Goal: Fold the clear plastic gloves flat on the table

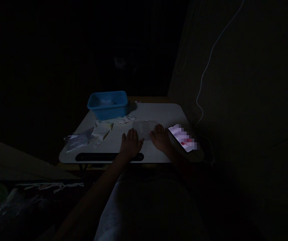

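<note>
A thin, see-through plastic sheet or bag (146, 128) lies flat on the white table (156, 109); the dim light hides its exact kind. At its left edge rests my left hand (130, 143), palm down with fingers stretched forward. On the sheet's right side my right hand (161, 138) lies flat, its fingers extended and touching the sheet. Neither hand grips anything. To the left are a crumpled pale cloth or paper (102, 131) and a clear plastic packet (77, 140).
A blue plastic basket (112, 111) stands at the table's back left, with something pale inside. A lit phone (181, 136) lies at the right. The table has a dark slot (96, 156) along its front edge. A white cable (210, 57) hangs along the right wall.
</note>
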`<control>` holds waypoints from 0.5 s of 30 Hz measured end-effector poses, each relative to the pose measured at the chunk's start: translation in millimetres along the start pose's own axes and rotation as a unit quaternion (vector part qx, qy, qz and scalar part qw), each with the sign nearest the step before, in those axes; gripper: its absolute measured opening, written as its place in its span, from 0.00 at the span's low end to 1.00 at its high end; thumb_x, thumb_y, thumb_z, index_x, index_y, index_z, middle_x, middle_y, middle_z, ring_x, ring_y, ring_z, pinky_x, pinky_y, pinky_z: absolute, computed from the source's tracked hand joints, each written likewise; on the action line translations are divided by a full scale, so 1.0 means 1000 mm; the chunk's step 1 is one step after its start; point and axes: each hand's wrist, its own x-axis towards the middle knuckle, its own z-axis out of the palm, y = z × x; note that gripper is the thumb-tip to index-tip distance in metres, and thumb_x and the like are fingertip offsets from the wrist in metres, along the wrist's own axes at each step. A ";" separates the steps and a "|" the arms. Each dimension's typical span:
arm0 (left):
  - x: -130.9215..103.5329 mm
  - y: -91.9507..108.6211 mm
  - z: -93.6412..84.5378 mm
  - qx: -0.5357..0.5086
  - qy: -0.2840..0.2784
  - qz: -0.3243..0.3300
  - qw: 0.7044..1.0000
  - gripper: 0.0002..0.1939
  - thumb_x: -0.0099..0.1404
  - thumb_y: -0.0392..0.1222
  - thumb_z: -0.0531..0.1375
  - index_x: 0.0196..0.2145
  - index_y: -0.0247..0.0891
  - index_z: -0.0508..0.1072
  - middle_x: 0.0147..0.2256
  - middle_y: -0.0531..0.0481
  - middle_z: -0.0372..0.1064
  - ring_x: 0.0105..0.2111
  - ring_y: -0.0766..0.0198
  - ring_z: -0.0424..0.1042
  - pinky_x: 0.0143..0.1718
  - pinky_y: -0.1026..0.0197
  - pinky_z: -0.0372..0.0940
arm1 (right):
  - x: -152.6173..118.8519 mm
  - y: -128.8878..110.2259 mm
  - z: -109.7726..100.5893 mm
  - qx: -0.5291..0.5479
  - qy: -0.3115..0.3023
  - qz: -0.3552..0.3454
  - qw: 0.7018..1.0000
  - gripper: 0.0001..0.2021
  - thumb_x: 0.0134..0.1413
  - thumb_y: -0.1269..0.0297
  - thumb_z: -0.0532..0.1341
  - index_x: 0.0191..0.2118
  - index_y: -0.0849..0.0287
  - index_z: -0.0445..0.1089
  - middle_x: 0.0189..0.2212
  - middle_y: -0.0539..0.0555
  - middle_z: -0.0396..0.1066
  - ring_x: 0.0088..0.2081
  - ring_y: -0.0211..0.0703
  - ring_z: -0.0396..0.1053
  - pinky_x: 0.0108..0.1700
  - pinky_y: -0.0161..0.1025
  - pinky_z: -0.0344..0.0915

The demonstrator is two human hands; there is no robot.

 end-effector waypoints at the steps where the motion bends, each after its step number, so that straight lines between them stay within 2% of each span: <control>1: -0.001 0.000 0.000 0.000 0.001 0.002 1.000 0.33 0.66 0.51 0.35 0.59 0.22 0.51 0.60 0.33 0.45 0.61 0.50 0.45 0.57 0.44 0.45 | 0.001 0.002 -0.001 0.010 0.000 -0.014 1.000 0.31 0.61 0.53 0.37 0.58 0.74 0.52 0.59 0.69 0.51 0.61 0.53 0.48 0.58 0.53 0.46; 5: -0.003 -0.001 -0.004 0.000 -0.004 0.009 1.000 0.33 0.66 0.51 0.35 0.58 0.22 0.51 0.60 0.33 0.46 0.61 0.49 0.46 0.57 0.44 0.46 | 0.008 0.009 -0.003 0.033 -0.023 -0.125 0.991 0.26 0.62 0.57 0.37 0.59 0.66 0.52 0.60 0.61 0.50 0.61 0.44 0.47 0.59 0.49 0.45; 7: -0.005 -0.001 -0.005 0.000 -0.007 0.010 1.000 0.33 0.66 0.51 0.34 0.58 0.22 0.51 0.60 0.33 0.46 0.61 0.50 0.46 0.57 0.45 0.46 | 0.009 0.009 -0.002 0.024 -0.035 -0.161 0.986 0.25 0.62 0.58 0.37 0.59 0.63 0.53 0.60 0.59 0.50 0.61 0.43 0.47 0.60 0.50 0.44; 10: -0.006 -0.001 -0.004 -0.002 -0.002 0.004 1.000 0.33 0.66 0.52 0.35 0.59 0.23 0.51 0.60 0.33 0.46 0.61 0.50 0.46 0.57 0.45 0.46 | 0.009 0.008 0.001 0.000 -0.035 -0.149 0.988 0.26 0.62 0.56 0.38 0.58 0.65 0.54 0.60 0.61 0.50 0.62 0.46 0.46 0.59 0.53 0.44; 15: -0.006 -0.001 -0.001 -0.005 0.008 -0.003 1.000 0.33 0.66 0.52 0.35 0.59 0.24 0.52 0.60 0.34 0.47 0.61 0.51 0.46 0.57 0.45 0.45 | 0.007 0.004 0.005 -0.018 -0.021 -0.078 0.997 0.30 0.61 0.52 0.38 0.58 0.71 0.53 0.60 0.67 0.50 0.61 0.53 0.46 0.58 0.56 0.44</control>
